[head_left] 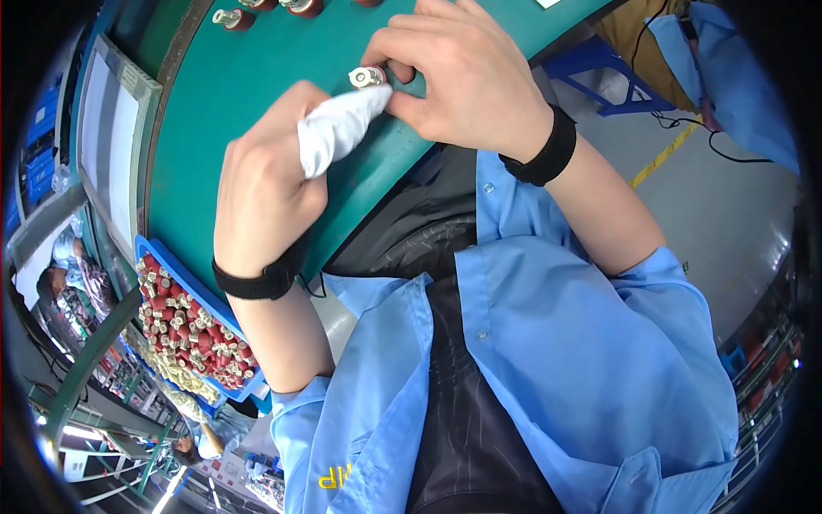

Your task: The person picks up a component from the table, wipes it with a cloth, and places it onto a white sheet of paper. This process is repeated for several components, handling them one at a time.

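A small cylindrical part [367,78], cream at its holed end and reddish behind, is pinched in the fingers of my right hand [467,81]. My left hand [265,184] is closed, its fingers curled. White cloth [338,133] covers a finger that stretches from it to the part and the right thumb. Whatever lies inside the curled left fingers is hidden. Both hands are just above the near edge of the green tabletop [193,154]. Several similar red-and-cream parts [233,19] sit at its far edge.
A blue bin [184,278] heaped with red-and-cream parts is beside my left forearm, with pale pieces [184,373] beyond it. A white-panelled frame [111,128] borders the table's left side. At the right are a blue stool [599,73] and another person's blue sleeve [749,94].
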`<move>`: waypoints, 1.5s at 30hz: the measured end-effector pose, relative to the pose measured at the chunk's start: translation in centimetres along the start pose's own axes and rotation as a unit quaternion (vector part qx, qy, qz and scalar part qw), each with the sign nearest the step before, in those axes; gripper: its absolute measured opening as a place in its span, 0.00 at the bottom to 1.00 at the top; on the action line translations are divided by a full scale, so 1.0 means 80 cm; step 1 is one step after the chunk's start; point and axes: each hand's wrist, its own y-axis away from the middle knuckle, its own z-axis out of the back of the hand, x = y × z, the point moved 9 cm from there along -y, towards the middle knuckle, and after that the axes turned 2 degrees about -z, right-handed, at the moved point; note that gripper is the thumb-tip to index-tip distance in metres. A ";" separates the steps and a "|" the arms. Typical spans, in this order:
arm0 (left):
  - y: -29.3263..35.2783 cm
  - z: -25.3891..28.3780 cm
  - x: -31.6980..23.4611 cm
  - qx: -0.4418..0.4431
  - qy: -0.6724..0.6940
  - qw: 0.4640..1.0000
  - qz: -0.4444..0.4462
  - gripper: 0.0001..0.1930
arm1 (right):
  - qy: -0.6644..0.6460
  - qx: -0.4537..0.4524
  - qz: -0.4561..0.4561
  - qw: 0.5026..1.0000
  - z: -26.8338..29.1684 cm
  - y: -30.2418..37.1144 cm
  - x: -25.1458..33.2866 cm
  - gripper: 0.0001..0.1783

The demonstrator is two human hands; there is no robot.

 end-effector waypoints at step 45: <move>-0.004 0.004 -0.006 0.001 -0.111 0.993 0.028 0.13 | 0.058 0.011 -0.023 0.998 -0.020 0.010 -0.023 0.09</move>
